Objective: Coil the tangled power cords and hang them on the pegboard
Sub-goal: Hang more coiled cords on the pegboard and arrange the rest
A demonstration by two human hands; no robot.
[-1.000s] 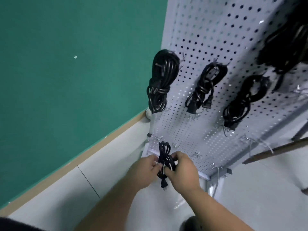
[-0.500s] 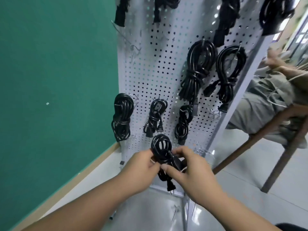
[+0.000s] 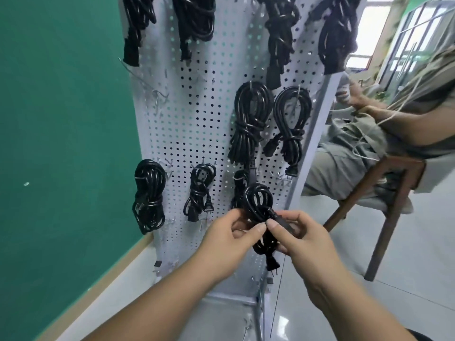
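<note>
Left hand (image 3: 229, 239) and right hand (image 3: 305, 239) both pinch a black coiled cord (image 3: 261, 214), wrapped at its waist, plug dangling, before the pegboard (image 3: 187, 134) near its lower right edge. Bare holes span mid-left; hung cords (image 3: 248, 124) fill its right and top.

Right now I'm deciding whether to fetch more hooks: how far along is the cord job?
Done: several coiled bundles hang on the pegboard. In hand: the left hand and right hand both grip one wound cord in front of the lower board, its plug dangling. Left: hanging it on a free hook. Any further tangled cords are out of view.
</note>
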